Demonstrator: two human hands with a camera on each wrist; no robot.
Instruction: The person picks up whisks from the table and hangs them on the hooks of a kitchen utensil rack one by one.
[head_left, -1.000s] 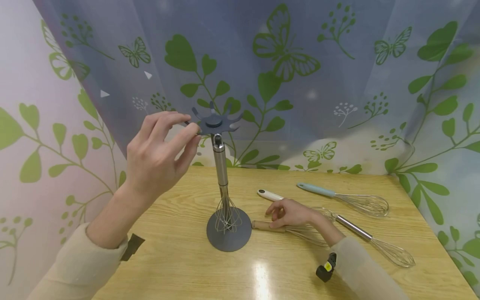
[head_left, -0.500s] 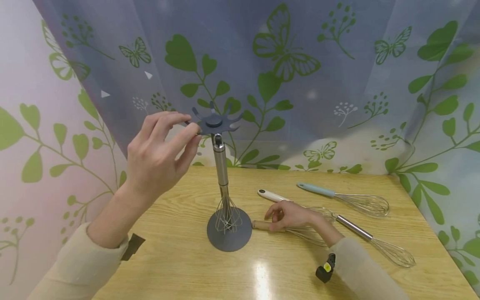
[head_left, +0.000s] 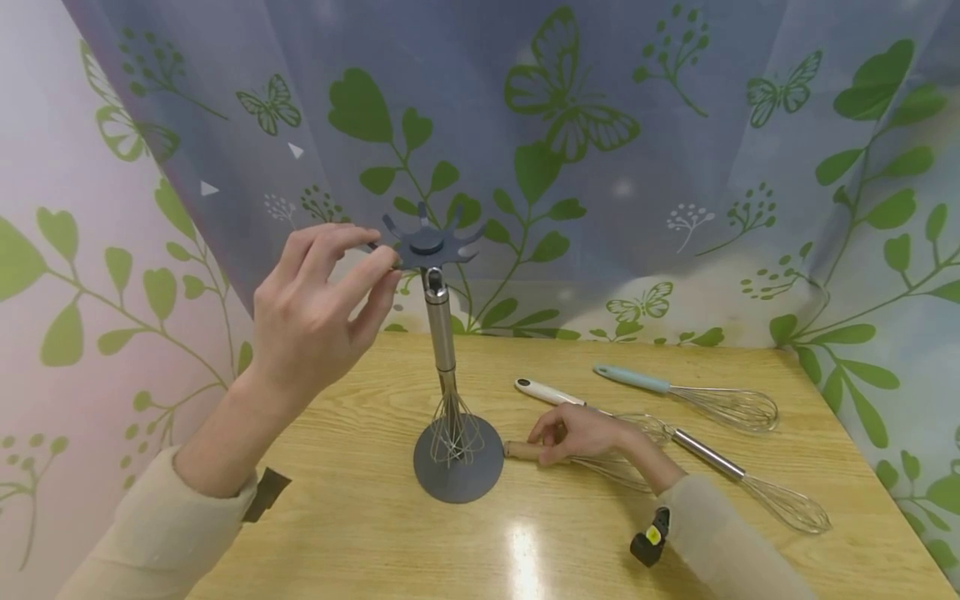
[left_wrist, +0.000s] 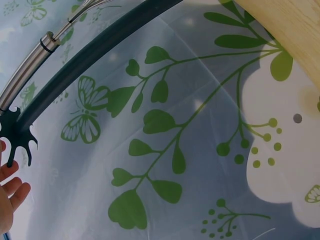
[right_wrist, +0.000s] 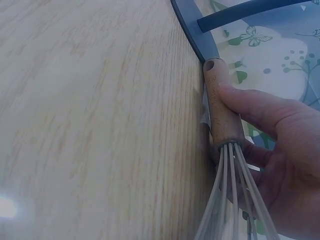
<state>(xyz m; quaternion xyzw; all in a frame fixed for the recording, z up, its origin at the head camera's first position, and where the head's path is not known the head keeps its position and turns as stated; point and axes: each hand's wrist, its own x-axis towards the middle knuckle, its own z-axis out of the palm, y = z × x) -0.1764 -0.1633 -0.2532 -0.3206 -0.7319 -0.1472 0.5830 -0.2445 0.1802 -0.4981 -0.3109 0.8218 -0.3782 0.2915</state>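
A dark grey utensil stand (head_left: 480,481) stands upright on the table, a hooked rack (head_left: 429,243) at its top. My left hand (head_left: 311,292) pinches one hook of that rack between thumb and fingers. From another hook hangs a whisk with a steel handle (head_left: 442,333), its wires over the round base. To the right, my right hand (head_left: 588,432) holds a whisk by its wooden handle (head_left: 521,451), low at the table. In the right wrist view the thumb lies along this wooden handle (right_wrist: 222,115), whose holed end is beside the base; the other fingers are partly hidden behind it.
Beyond my right hand lie a whisk with a white handle (head_left: 547,391), a light-blue one (head_left: 632,379) and another steel-handled whisk (head_left: 708,454). A leaf-patterned curtain (head_left: 480,125) hangs behind the wooden table (head_left: 360,533).
My right fingers have shifted very slightly on the wooden handle. My left hand, the stand and the other whisks look unmoved.
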